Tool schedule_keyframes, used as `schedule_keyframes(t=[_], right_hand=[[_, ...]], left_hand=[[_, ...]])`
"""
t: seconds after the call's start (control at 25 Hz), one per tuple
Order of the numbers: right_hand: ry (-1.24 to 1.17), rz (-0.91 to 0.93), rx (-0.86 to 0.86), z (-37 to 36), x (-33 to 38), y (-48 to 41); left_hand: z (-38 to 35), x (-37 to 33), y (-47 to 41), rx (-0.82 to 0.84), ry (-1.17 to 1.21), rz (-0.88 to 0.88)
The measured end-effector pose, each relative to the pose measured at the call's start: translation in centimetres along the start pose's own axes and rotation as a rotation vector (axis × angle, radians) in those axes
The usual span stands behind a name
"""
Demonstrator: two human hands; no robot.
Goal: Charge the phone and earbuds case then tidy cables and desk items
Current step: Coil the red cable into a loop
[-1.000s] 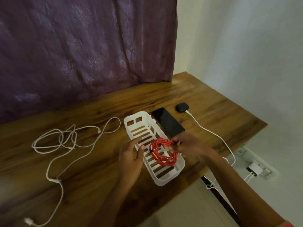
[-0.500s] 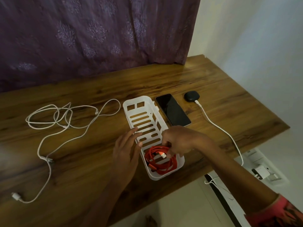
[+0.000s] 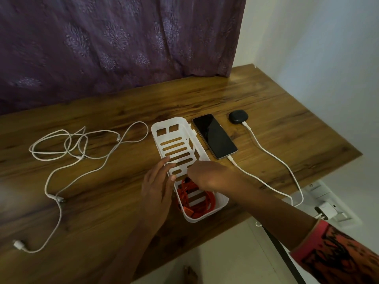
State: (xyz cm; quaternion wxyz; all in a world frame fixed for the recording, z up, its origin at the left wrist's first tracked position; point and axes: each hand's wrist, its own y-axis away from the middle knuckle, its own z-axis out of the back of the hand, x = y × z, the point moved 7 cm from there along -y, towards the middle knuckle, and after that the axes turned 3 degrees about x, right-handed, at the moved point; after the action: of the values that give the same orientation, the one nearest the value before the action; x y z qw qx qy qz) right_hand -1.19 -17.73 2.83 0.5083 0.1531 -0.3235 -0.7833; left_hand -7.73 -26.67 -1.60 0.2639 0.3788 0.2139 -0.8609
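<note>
A white slotted basket (image 3: 176, 128) lies lengthwise on the wooden desk (image 3: 266, 103). A coiled red cable (image 3: 199, 203) rests in its near end. My right hand (image 3: 207, 176) reaches over the basket, fingers curled down onto the coil's far edge. My left hand (image 3: 158, 187) lies flat with fingers apart against the basket's left rim, holding nothing. Right of the basket a black phone (image 3: 214, 136) lies face up with a white cable (image 3: 256, 181) plugged in. A black earbuds case (image 3: 238, 116) behind it also has a white cable (image 3: 272, 154) attached.
A loose tangle of white cables (image 3: 71, 146) sprawls over the desk's left half, one plug (image 3: 18, 244) near the front edge. A white charger (image 3: 327, 210) sits in a wall socket below the desk's right edge. A purple curtain (image 3: 112, 42) hangs behind.
The red coil, held above the basket a second ago, now lies in its near end. My left hand has let go and flattened beside the rim. The view shifted down.
</note>
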Motion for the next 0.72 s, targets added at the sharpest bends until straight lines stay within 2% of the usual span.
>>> schedule_keyframes(t=[0.16,0.56,0.72], right_hand=[[-0.04,0.03,-0.213,0.3,-0.2,0.7],[-0.082,0.09,-0.369,0.3,-0.5,2.8],[-0.164,0.09,-0.449,1.2,-0.5,3.3]], left_hand=[[0.0,-0.1,0.2,0.009,-0.001,0.018],[0.7,-1.5,0.6,0.085,0.028,0.05],[1.7,-2.2,0.8,0.051,0.048,0.063]])
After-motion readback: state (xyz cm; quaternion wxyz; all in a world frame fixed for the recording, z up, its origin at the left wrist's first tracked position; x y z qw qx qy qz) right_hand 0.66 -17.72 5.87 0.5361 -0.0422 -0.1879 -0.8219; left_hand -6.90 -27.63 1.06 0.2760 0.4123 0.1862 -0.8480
